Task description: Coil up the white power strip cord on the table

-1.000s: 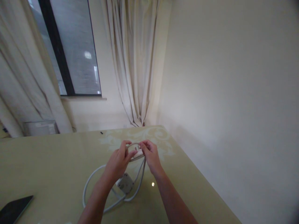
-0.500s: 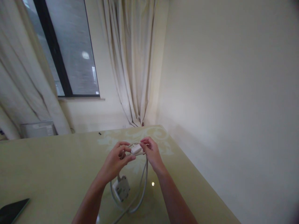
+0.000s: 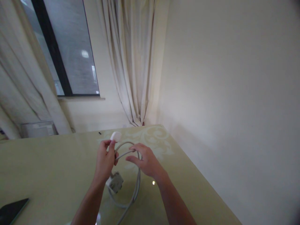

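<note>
My left hand (image 3: 105, 161) is closed on a grey-white cable (image 3: 138, 178), fingers and thumb pinching close to its small white end piece (image 3: 115, 136), which sticks up above the fingertips. Coils of the cable hang between both hands and droop toward the table. At the loop's right side is my right hand (image 3: 146, 161), thumb and fingers apart, the fingertips touching or just over the cable. A boxy grey-white block (image 3: 115, 182), perhaps a plug or socket unit, hangs or rests below my left hand; I cannot tell which.
The glossy greenish table (image 3: 58, 175) runs to a bare wall (image 3: 222, 109) on the right. A dark flat device (image 3: 14, 211) lies at the lower left. Near the far edge is a tiny black object (image 3: 99, 133). Curtains (image 3: 131, 62) and a window (image 3: 72, 47) stand behind.
The white end piece has gone from between both hands to upright in my left hand, farther left. My right hand has let go of it and spread its fingers by the cable loop.
</note>
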The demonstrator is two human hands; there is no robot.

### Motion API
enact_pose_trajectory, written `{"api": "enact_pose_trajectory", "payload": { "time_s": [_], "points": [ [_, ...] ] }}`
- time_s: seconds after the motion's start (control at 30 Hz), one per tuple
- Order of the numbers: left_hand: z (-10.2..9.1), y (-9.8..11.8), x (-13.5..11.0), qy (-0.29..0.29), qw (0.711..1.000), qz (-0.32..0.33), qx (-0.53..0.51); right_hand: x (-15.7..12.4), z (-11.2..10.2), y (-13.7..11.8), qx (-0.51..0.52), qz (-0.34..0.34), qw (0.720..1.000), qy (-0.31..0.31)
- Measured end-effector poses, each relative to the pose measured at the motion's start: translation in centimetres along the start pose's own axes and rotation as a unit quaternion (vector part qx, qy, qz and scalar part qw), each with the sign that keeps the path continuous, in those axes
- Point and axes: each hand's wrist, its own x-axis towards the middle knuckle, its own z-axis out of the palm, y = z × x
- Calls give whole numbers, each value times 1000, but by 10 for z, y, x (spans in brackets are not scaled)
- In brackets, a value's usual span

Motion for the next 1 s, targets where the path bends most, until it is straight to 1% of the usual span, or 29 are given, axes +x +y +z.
{"api": "enact_pose_trajectory", "payload": {
  "time_s": [0.03, 0.1, 0.2, 0.23, 0.3, 0.37, 0.43, 0.5, 0.53, 0.6, 0.67, 0.7, 0.73, 0.8, 0.87, 0.93, 1.0],
  "points": [
    [-1, 0, 1, -6, 1000, -9, -27, 0, 0, -2, -22, 6, 1000, -1],
    [-3, -2, 4, -34, 997, -32, -63, 0, -1, -1, -41, 21, 999, 19],
    [-7, -6, 8, -64, 995, -49, -53, 1, -9, 14, -12, 46, 994, 97],
    [-9, -9, 10, -60, 997, -42, -39, 1, -13, 20, -2, 59, 989, 132],
    [-17, -17, 16, -32, 999, -13, 1, 0, -23, 30, 8, 96, 974, 207],
    [-30, -29, 26, -6, 998, 16, 58, -1, -33, 40, 19, 132, 952, 275],
    [-45, -45, 37, 6, 990, 31, 135, -2, -42, 48, 48, 152, 930, 330],
    [-60, -61, 46, 15, 972, 39, 230, -3, -49, 55, 92, 162, 908, 374],
    [-67, -69, 49, 16, 957, 41, 287, -4, -51, 58, 118, 171, 895, 394],
    [-77, -82, 51, 4, 916, 27, 401, -5, -57, 60, 181, 204, 869, 413],
    [-84, -92, 49, -26, 878, -2, 478, -6, -63, 60, 254, 236, 849, 398],
    [-86, -95, 47, -42, 868, -16, 495, -6, -65, 58, 288, 246, 844, 380],
    [-87, -96, 45, -54, 863, -26, 501, -6, -67, 56, 318, 249, 842, 357],
    [-83, -95, 41, -68, 865, -26, 496, -6, -69, 50, 356, 244, 844, 319],
    [-70, -91, 36, -90, 872, -14, 481, -4, -67, 42, 364, 235, 850, 301],
    [-45, -86, 25, -134, 884, 2, 447, -3, -64, 35, 353, 223, 859, 297],
    [-12, -86, 8, -199, 895, 8, 399, -2, -60, 28, 341, 208, 867, 297]
  ]
}}
